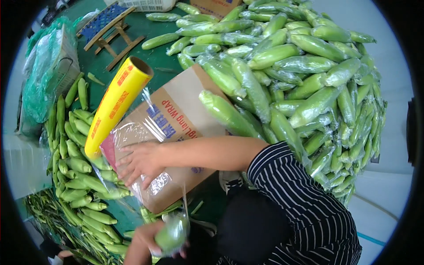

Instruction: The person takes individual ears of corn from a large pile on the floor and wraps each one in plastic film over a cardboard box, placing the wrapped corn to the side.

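Note:
My left hand [150, 237], low in the picture, holds an ear of green corn in clear film [170, 233]; a strand of film stretches upward from it. My right hand [142, 162] lies palm down with its fingers spread on clear plastic film [159, 182] over a printed cardboard box [185, 109]. Just beyond its fingertips, a yellow film roll [116, 106] with red print and a cardboard core leans at the box's left edge. One large ear of corn [228, 114] lies across the box's right part.
Film-wrapped corn [304, 66] is heaped high at the right. Unwrapped corn [79, 165] lies along the left, beside loose husks [49, 215]. A wooden folding stool [114, 36] and a crate with green plastic [63, 66] stand upper left. Another person's hand [64, 254] shows lower left.

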The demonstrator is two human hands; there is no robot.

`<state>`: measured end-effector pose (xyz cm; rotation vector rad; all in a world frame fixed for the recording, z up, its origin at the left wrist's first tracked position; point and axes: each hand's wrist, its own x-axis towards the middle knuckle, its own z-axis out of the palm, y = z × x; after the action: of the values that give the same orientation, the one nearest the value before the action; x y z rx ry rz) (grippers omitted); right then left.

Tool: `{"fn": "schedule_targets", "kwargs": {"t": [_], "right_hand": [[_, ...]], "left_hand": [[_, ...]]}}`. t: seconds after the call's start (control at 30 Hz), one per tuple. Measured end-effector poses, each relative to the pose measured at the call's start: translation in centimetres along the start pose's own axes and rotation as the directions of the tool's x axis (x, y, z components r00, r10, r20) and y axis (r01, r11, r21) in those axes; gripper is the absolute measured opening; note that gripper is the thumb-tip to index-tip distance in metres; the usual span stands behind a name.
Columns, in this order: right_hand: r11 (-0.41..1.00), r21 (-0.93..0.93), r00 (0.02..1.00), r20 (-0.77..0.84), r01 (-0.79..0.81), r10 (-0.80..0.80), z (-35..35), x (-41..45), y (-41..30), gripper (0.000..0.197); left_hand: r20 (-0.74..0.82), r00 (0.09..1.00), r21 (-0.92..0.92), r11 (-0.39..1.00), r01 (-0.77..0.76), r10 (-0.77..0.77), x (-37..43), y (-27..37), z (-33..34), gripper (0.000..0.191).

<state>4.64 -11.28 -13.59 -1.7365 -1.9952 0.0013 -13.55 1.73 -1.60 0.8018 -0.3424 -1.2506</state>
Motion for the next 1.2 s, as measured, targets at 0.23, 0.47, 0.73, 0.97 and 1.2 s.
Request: {"fn": "schedule_targets", "kwargs": {"t": [0.23, 0.47, 0.73, 0.97, 1.2], "right_hand": [[0.965, 0.003, 0.962, -0.078, -0.264, 0.263, 1.8, -0.4, -6.8, 0.073], [0.989, -0.101, 0.994, -0.001, -0.111, 0.112, 3.3, -0.5, -15.4, 0.119], [0.872, 0.482, 0.992, 0.126, -0.086, 0.028, 6.3, -0.8, -13.7, 0.041], [0.91, 0.412, 0.253, 0.887, -0.05, -0.387, 2.1, -1.0, -17.9, 0.058], [0.009, 1.0, 0.872, 0.021, -0.029, 0.489, -6.6, 1.9, -14.7, 0.1]], "left_hand": [[-0.282, 0.221, 0.034, 0.24, -0.97, 0.933, -5.0, 6.3, 7.0, 0.035], [-0.554, -0.055, -0.001, -0.066, -0.998, 0.831, -1.1, 7.4, 7.8, 0.033], [-0.323, -0.065, 0.0, -0.069, -0.998, 0.944, 1.4, 7.8, 9.5, 0.02], [-0.518, -0.246, 0.372, -0.043, -0.927, 0.819, -3.4, 4.5, 7.3, 0.059], [-0.836, -0.321, 0.548, 0.695, -0.465, 0.444, 0.1, -1.3, 3.2, 0.084]]}}
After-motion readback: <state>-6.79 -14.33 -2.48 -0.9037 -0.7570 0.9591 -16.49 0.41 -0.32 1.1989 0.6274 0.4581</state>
